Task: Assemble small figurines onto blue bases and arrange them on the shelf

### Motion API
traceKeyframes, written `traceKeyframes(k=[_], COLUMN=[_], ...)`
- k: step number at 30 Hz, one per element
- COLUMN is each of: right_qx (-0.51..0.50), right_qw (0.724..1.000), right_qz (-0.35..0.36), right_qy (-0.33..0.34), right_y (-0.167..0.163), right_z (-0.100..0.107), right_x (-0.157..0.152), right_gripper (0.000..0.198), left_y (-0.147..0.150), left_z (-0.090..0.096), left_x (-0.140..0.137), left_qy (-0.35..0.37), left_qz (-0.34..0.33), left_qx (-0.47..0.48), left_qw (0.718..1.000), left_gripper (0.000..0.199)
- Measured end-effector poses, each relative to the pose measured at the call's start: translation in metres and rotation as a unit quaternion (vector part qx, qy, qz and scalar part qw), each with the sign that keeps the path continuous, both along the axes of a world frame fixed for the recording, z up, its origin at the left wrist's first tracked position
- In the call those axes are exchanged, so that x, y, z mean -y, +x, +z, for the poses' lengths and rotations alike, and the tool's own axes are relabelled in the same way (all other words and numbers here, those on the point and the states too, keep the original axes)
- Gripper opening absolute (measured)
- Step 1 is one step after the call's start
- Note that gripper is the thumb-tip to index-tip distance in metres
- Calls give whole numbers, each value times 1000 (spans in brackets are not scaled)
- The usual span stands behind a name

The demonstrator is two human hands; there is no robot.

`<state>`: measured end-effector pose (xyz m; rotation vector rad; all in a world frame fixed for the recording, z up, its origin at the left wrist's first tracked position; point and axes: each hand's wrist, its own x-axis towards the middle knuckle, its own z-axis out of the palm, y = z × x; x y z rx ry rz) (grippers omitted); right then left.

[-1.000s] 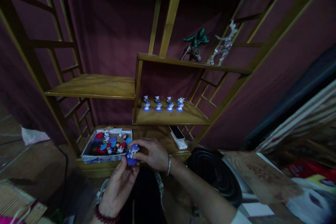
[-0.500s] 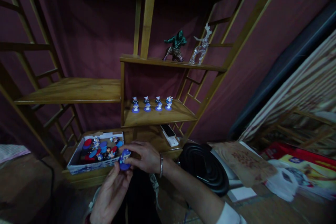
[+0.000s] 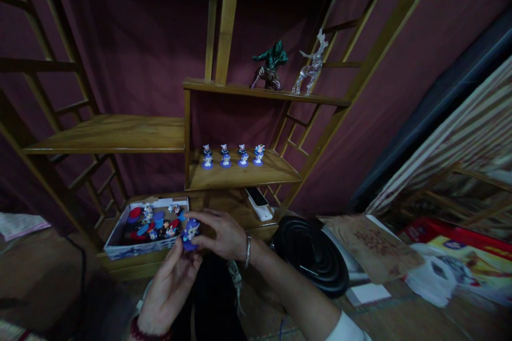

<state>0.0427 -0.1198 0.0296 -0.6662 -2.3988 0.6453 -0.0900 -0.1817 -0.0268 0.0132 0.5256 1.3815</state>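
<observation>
**Small blue-based figurine pinched between both hands, just in front of the box**

Far left of the hands: pale paper or cloth (image 3: pixel 20 224) on the floor, well apart. Up and left: long wooden shelf (image 3: pixel 108 136), bare board showing.

Just left of and behind the hands: white box (image 3: pixel 120 234) holding a jumble of small toys, red and blue round bases mixed with tiny figures; too dark and small to count.

Left hand (image 3: pixel 170 287), beaded bracelet at wrist, palm up, fingertips closed under the figurine (image 3: pixel 191 232), supporting the round base from below. Grasping, not released.

Figurine itself: at the near right corner of the box, raised off it, roughly upright, base down. Judged light, rigid plastic, smooth and a bit slippery on the disc; thin protruding parts up top probably snap-prone. Best hold judged at the base rim, thumb and finger on opposite edges, not on the head or limbs.

Right hand (image 3: pixel 224 234), metal bangle at wrist, curled over the figurine from the right, fingertips pinching its upper part. Also grasping.

Above the hands: lower cubby shelf (image 3: pixel 240 176) with two short rows of similar blue-based figures (image 3: pixel 234 155), standing upright, close together. Higher shelf: green crouching statue (image 3: pixel 271 66) beside a clear deer (image 3: pixel 312 66), apart.

Right of the right hand: white remote-like device (image 3: pixel 259 203) near, then black round ribbed object (image 3: pixel 312 256), brown sheet (image 3: pixel 368 248), colourful packaging (image 3: pixel 460 261) farthest.
</observation>
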Motion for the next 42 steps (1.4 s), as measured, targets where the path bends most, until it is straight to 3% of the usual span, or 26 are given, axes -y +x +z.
traceKeyframes(k=[11,33,42], right_qx=[-17,-54,-59], right_qw=[999,996,996], right_qz=[-12,-22,-30], right_qy=[-45,-72,-57], right_y=[-3,-15,-17], right_z=[0,-2,1], right_x=[-1,0,1], right_gripper=[42,32,29], left_y=[-4,-10,-10], left_z=[3,-1,-1], left_x=[-1,2,3], left_qy=[29,20,34], left_qz=[-16,14,16], left_qx=[-3,-4,-1], left_qw=[999,1000,999], left_gripper=[12,19,9])
